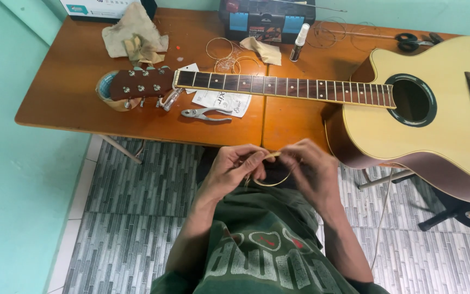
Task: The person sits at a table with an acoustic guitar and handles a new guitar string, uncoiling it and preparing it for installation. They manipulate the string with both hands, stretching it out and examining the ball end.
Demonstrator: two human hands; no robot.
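The left hand [234, 166] and the right hand [310, 170] are held close together above the lap, just in front of the table edge, and a coiled guitar string [272, 177] is pinched between them. The fingers of both hands are closed narrowly on the wire, and a loop of it hangs down between the palms. The step in hand appears to be the uncoiling of the string, and it is judged to go best if the coil is let out one turn at a time, so that no kink is bent into the wire and the free end is kept from springing loose.

Beyond the hands, the acoustic guitar [441, 114] is laid across the wooden table [66, 81], stringless as far as can be seen, with its headstock [140, 84] propped on a roll of tape [104, 90]. Just beside the neck, a white paper packet [224, 100] with dark print is lying flat, and pliers [205, 114] are set in front of it. Old string coils [227, 54] are seen behind the neck. At the far edge, a dark box [266, 19] with blue panels and a small white-capped bottle [299, 42] are placed. A white carton [101, 8] with a teal label sits at the far left corner, next to a crumpled cloth [134, 37].
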